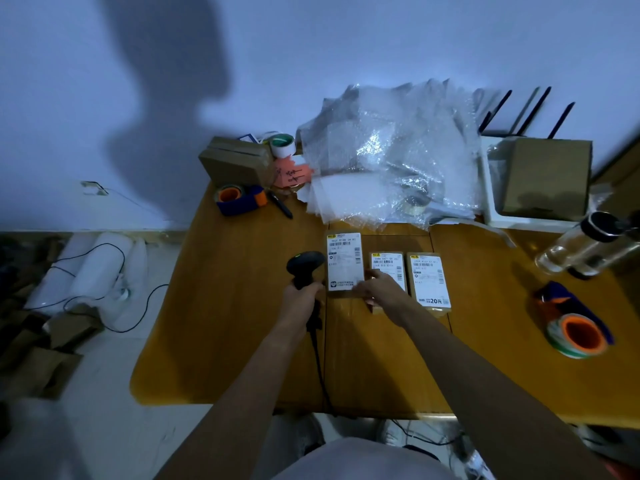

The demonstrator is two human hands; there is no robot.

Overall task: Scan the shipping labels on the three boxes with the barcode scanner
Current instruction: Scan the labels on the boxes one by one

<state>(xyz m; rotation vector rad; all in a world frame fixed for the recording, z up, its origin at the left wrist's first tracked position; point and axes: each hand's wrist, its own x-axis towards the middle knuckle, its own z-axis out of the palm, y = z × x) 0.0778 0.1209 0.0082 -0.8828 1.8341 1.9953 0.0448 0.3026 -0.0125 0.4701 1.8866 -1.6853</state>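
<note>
Lying flat near the middle of the frame, three cardboard boxes sit side by side on the wooden bench (242,341), each with a white shipping label facing up: the left box (344,263) is the largest and reaches farthest up the frame, the middle box (388,268) is partly covered by a hand, and the right box (429,282) shows "20" printed at its lower edge. Just left of the left box, the left hand (299,301) is wrapped tight around the handle of a black barcode scanner (304,266), whose head points up the frame and whose cable (320,368) runs down toward the bench's near edge. The right hand (377,287) rests on the boxes with fingers spread, touching the lower right corner of the left box and lying over the middle one; whether it grips either box cannot be told. Above the boxes a heap of clear bubble wrap (388,154) fills the upper centre. Up and to the left lie a blue and orange tape dispenser (239,199), a black marker (281,204) and stacked cardboard cartons (235,161). At the right edge stand a clear bottle (581,244) and, lower, a second tape dispenser (575,327).
</note>
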